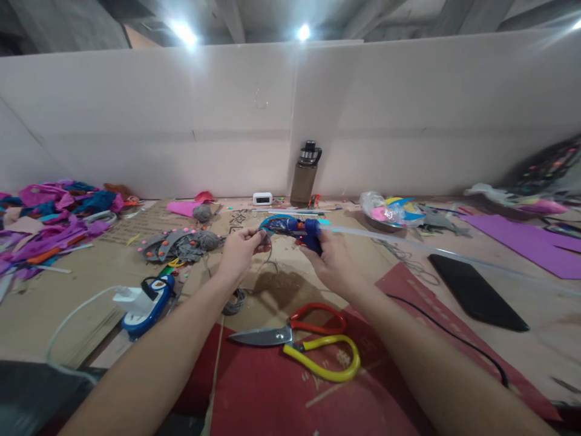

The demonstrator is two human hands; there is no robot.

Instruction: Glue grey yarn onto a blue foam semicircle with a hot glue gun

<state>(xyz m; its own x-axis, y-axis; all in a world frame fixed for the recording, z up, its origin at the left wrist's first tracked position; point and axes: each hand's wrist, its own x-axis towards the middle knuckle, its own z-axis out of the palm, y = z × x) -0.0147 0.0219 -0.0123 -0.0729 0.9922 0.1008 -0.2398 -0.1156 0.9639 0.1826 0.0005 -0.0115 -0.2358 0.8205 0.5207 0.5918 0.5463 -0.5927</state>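
My right hand (333, 260) is closed around the handle of a blue hot-glue gun (299, 229), whose long clear glue stick (408, 245) sticks out to the right. The gun's nozzle points left at a small grey piece (264, 237) that my left hand (240, 249) pinches between its fingertips. A thin grey wire (265, 266) hangs from that spot down to a small coil (235, 301) on the cardboard. Both hands hover above the table, close together.
Red-and-yellow scissors (304, 339) lie on a red sheet (290, 393) near me. A blue power strip with a white plug (145, 303) sits left. Grey felt pieces (181, 243), colourful scraps (45, 224), a bottle (305, 172), a white clock (262, 198), a bowl (390, 212), purple foam (526, 242) and a black sheet (476, 290) surround the work spot.
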